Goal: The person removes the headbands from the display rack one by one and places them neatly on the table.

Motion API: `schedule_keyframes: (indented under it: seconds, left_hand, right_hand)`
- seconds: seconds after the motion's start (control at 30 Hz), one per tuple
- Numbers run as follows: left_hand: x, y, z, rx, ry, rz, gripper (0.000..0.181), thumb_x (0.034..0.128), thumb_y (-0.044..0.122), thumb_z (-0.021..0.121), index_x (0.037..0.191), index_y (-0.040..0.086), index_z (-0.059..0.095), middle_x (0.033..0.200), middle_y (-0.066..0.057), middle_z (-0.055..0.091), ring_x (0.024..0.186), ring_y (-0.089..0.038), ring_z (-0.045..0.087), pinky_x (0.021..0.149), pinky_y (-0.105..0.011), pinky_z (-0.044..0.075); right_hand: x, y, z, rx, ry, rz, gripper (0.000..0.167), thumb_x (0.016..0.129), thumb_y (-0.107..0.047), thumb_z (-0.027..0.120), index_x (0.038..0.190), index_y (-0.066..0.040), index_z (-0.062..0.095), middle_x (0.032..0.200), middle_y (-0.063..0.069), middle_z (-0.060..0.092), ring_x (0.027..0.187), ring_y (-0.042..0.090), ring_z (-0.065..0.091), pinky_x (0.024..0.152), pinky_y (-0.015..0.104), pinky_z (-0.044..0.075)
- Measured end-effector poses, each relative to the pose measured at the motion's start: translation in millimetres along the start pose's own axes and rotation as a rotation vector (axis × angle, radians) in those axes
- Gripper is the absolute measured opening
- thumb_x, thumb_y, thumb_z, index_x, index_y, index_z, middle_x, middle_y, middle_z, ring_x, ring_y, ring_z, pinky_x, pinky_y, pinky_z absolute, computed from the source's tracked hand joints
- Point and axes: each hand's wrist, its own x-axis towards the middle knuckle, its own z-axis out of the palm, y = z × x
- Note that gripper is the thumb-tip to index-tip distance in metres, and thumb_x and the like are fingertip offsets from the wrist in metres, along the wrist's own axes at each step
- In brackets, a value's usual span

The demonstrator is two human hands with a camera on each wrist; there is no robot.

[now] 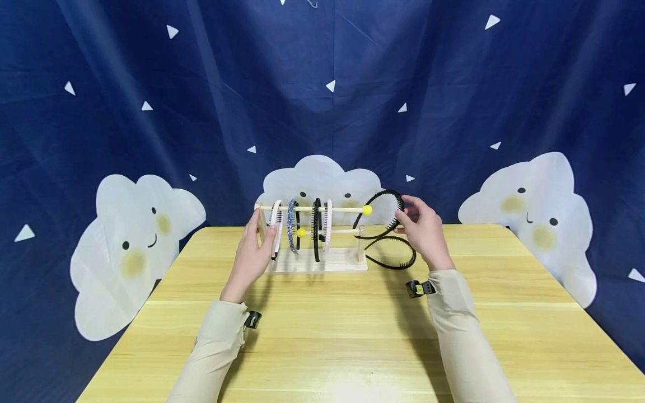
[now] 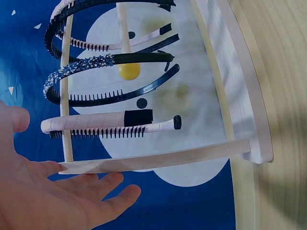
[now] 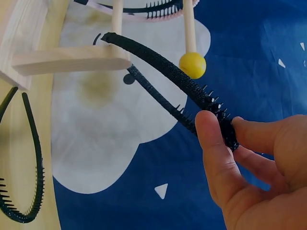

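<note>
A wooden headband rack [image 1: 317, 267] stands on the table, with several headbands on its upper rod. Among them are a white headband [image 2: 91, 120], a blue glittery headband [image 2: 86, 65] and a pale pink headband [image 1: 328, 224]. My left hand [image 1: 253, 251] rests against the rack's left post [image 2: 158, 160], its fingers nearly straight and the thumb apart. Between thumb and fingers, my right hand [image 1: 425, 230] pinches a black toothed headband [image 3: 165, 69] beside the rod's yellow end ball [image 1: 367, 210]. The headband's open ends point toward the rack.
Another black headband [image 1: 390, 267] lies on the table [image 1: 332, 330] right of the rack, below my right hand. A second yellow ball [image 1: 301, 233] ends the lower rod, which points left. Behind the table hangs a dark blue curtain [image 1: 322, 123] with white clouds.
</note>
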Motion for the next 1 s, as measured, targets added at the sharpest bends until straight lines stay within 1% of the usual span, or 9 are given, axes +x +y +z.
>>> schedule_keyframes:
  seconds: [0.07, 0.2, 0.27, 0.43, 0.53, 0.7, 0.83, 1.0]
  left_hand:
    - [0.1, 0.2, -0.3, 0.003, -0.002, -0.001, 0.075, 0.1071, 0.054, 0.041, 0.166, 0.019, 0.011, 0.169, -0.015, 0.021, 0.149, -0.039, 0.035, 0.118, -0.061, 0.031]
    - [0.3, 0.4, -0.7, 0.007, -0.004, -0.005, 0.075, 0.1071, 0.054, 0.041, 0.166, 0.019, 0.011, 0.169, -0.015, 0.021, 0.149, -0.039, 0.035, 0.119, -0.06, 0.031]
    - [0.4, 0.3, -0.7, 0.007, -0.003, -0.004, 0.075, 0.1071, 0.054, 0.041, 0.166, 0.019, 0.011, 0.169, -0.015, 0.021, 0.149, -0.039, 0.035, 0.119, -0.06, 0.031]
    - [0.7, -0.1, -0.4, 0.003, 0.002, -0.002, 0.075, 0.1069, 0.054, 0.041, 0.166, 0.019, 0.011, 0.168, -0.015, 0.021, 0.149, -0.038, 0.035, 0.119, -0.06, 0.031]
    - [0.8, -0.3, -0.3, 0.004, 0.005, -0.003, 0.075, 0.1069, 0.054, 0.041, 0.166, 0.019, 0.012, 0.168, -0.015, 0.022, 0.148, -0.038, 0.036, 0.118, -0.06, 0.032]
    - [1.0, -0.5, -0.3, 0.007, 0.008, -0.004, 0.075, 0.107, 0.054, 0.041, 0.166, 0.02, 0.012, 0.169, -0.014, 0.022, 0.148, -0.039, 0.036, 0.118, -0.06, 0.032]
    - [0.9, -0.4, 0.0, 0.01, 0.007, -0.005, 0.073, 0.1075, 0.052, 0.042, 0.166, 0.02, 0.012, 0.169, -0.013, 0.021, 0.149, -0.039, 0.035, 0.118, -0.06, 0.032]
    - [0.5, 0.4, -0.2, 0.009, 0.004, -0.001, 0.072, 0.108, 0.05, 0.042, 0.166, 0.019, 0.012, 0.169, -0.014, 0.02, 0.149, -0.039, 0.035, 0.118, -0.061, 0.032]
  right_hand:
    - [-0.7, 2, -2, 0.005, -0.004, 0.01, 0.047, 0.104, -0.011, 0.06, 0.149, -0.005, 0.05, 0.108, 0.014, 0.054, 0.098, 0.032, 0.067, 0.068, 0.024, 0.062]
    - [-1.9, 6, -7, 0.022, -0.014, 0.02, 0.048, 0.104, -0.012, 0.059, 0.151, -0.006, 0.048, 0.109, 0.014, 0.052, 0.099, 0.035, 0.066, 0.069, 0.023, 0.061]
    - [-2.6, 7, -9, 0.032, -0.016, 0.02, 0.049, 0.105, -0.012, 0.058, 0.152, -0.006, 0.047, 0.11, 0.014, 0.052, 0.099, 0.033, 0.065, 0.07, 0.023, 0.061]
    - [-4.6, 11, -13, 0.078, -0.015, 0.02, 0.049, 0.104, -0.009, 0.058, 0.151, -0.003, 0.046, 0.109, 0.012, 0.05, 0.092, 0.018, 0.061, 0.075, 0.026, 0.062]
    - [-5.4, 13, -15, 0.106, -0.011, 0.023, 0.049, 0.104, -0.009, 0.058, 0.152, -0.002, 0.046, 0.109, 0.011, 0.049, 0.089, 0.013, 0.059, 0.076, 0.028, 0.062]
    - [-7.4, 18, -18, 0.133, -0.004, 0.017, 0.05, 0.104, -0.008, 0.059, 0.152, -0.002, 0.045, 0.11, 0.011, 0.048, 0.086, 0.008, 0.058, 0.075, 0.025, 0.062]
    - [-8.3, 24, -21, 0.183, -0.009, 0.026, 0.052, 0.104, -0.007, 0.058, 0.153, -0.001, 0.044, 0.109, 0.01, 0.048, 0.085, 0.005, 0.059, 0.076, 0.025, 0.062]
    - [-7.8, 29, -27, 0.229, -0.004, 0.046, 0.052, 0.104, -0.009, 0.057, 0.154, -0.003, 0.043, 0.109, 0.006, 0.046, 0.085, 0.005, 0.061, 0.079, 0.026, 0.062]
